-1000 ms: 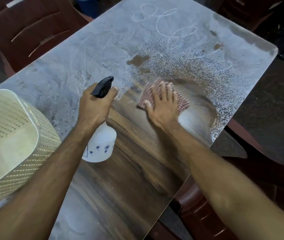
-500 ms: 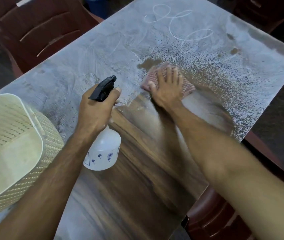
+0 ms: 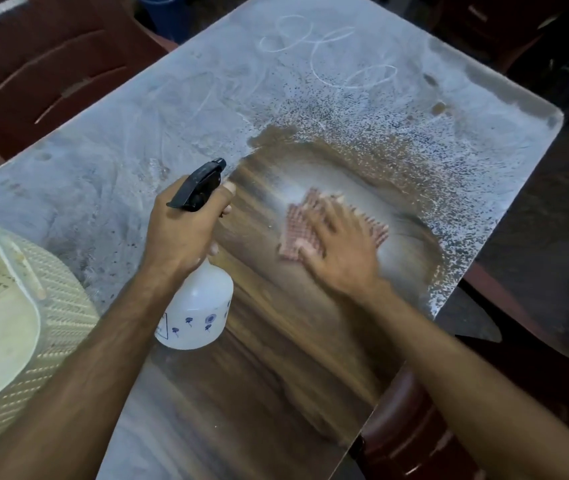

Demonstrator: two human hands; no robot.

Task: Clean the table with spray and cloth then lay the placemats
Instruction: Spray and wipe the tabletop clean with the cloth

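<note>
My left hand (image 3: 186, 233) grips the neck of a white spray bottle (image 3: 200, 310) with a black trigger head and small blue flowers; the bottle stands on the table. My right hand (image 3: 340, 247) lies flat, fingers spread, pressing a red-and-white checked cloth (image 3: 298, 230) onto the table (image 3: 137, 140). The hand is blurred with motion. The wooden tabletop shows brown grain where wiped; the far and left parts carry a grey-white dusty film with spray droplets and finger-drawn loops. No placemats are visible.
A cream woven plastic basket (image 3: 16, 327) stands on the table at the near left. Dark red plastic chairs sit at the far left (image 3: 44, 64), at the near right under the table edge (image 3: 411, 431), and at the far right.
My right hand has pulled the cloth back toward me and to the right from the far edge of the wiped patch, which has grown. The left hand and bottle stay put.
</note>
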